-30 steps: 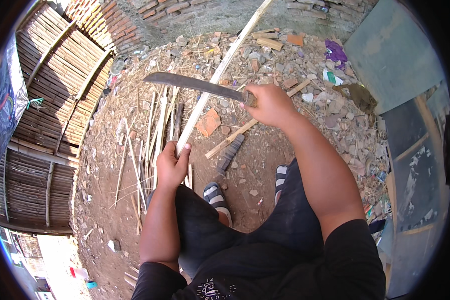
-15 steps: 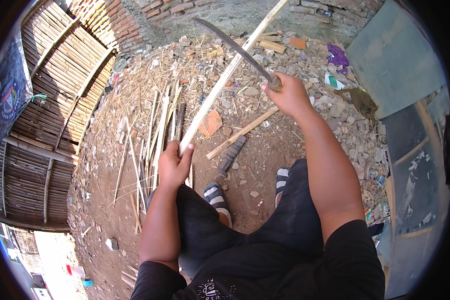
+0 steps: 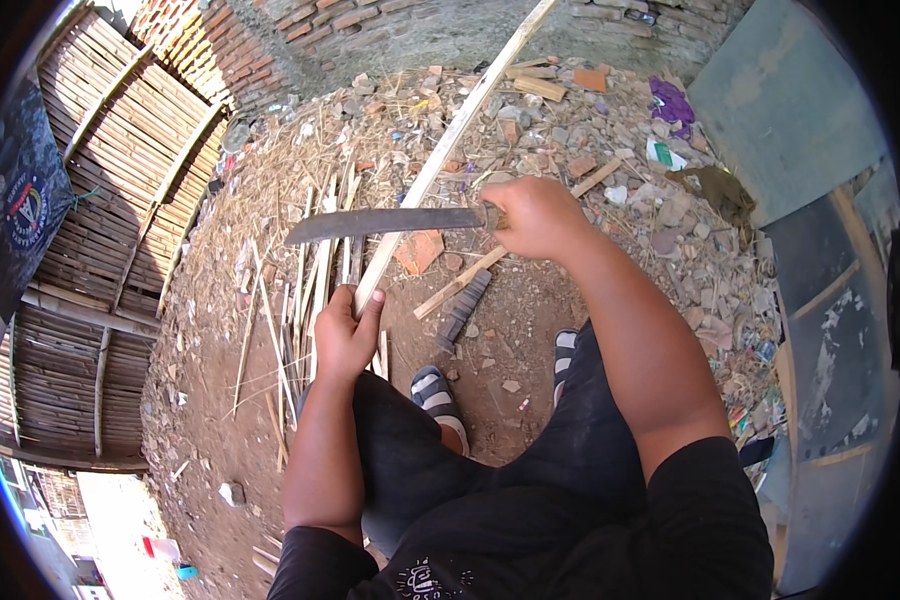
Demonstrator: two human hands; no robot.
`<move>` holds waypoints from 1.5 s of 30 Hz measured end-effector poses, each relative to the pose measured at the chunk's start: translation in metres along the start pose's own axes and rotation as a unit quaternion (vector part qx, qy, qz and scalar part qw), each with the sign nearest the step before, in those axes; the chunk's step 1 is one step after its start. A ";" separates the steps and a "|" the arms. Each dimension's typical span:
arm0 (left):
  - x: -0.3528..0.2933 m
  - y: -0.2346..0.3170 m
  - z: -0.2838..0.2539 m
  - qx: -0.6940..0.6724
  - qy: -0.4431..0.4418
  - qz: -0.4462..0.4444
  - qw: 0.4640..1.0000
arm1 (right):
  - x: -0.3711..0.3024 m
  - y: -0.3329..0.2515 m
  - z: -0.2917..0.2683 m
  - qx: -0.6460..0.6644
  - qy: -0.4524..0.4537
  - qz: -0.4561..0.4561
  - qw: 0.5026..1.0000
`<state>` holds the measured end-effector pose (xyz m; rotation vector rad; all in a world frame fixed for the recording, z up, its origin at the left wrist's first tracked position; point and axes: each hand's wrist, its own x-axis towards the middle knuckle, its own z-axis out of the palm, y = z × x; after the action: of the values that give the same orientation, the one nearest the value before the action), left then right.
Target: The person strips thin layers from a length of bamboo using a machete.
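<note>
My left hand [image 3: 348, 335] is closed round the lower end of a long pale wooden strip [image 3: 452, 130], which slants up and away to the right toward the brick wall. In my right hand [image 3: 535, 218] is the handle of a machete [image 3: 390, 222]. Its dark blade points left, lying across the strip a short way above my left hand. Whether the edge bites into the wood or only rests over it, I cannot tell. Below the machete's handle, a dark ridged block [image 3: 464, 311] and a thin wooden stick [image 3: 460, 290] lie on the dirt.
Several split wood strips [image 3: 315, 270] lie left of my left hand. Rubble and a broken brick piece [image 3: 420, 252] cover the ground ahead. A bamboo panel [image 3: 120, 170] stands at left, a brick wall [image 3: 370, 40] at the back, grey boards [image 3: 790, 110] at right. My sandalled feet [image 3: 436, 398] are below.
My right hand has come down and left, swinging the machete blade from pointing up and away to nearly level across the strip. My left hand keeps its grip, almost in place.
</note>
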<state>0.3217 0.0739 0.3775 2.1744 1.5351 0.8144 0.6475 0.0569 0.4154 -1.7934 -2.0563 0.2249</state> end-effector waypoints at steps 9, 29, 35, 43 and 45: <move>0.003 0.002 0.002 0.005 -0.005 -0.024 1.000 | 0.001 0.037 -0.008 0.134 0.152 0.170 0.964; 0.001 0.005 0.002 -0.003 0.002 -0.013 1.000 | 0.001 0.035 -0.015 0.122 0.167 0.200 0.958; 0.001 0.003 0.003 -0.002 -0.003 -0.015 1.000 | -0.003 0.016 -0.004 0.098 0.124 0.077 0.984; 0.000 0.001 0.003 -0.014 0.001 0.006 1.000 | -0.005 -0.013 0.004 -0.009 0.013 -0.025 1.000; 0.000 0.002 0.002 -0.019 0.006 0.010 1.000 | -0.005 -0.004 0.001 0.009 0.036 0.012 0.999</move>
<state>0.3247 0.0730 0.3773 2.1651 1.4948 0.8568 0.6439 0.0520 0.4152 -1.7885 -1.9777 0.1823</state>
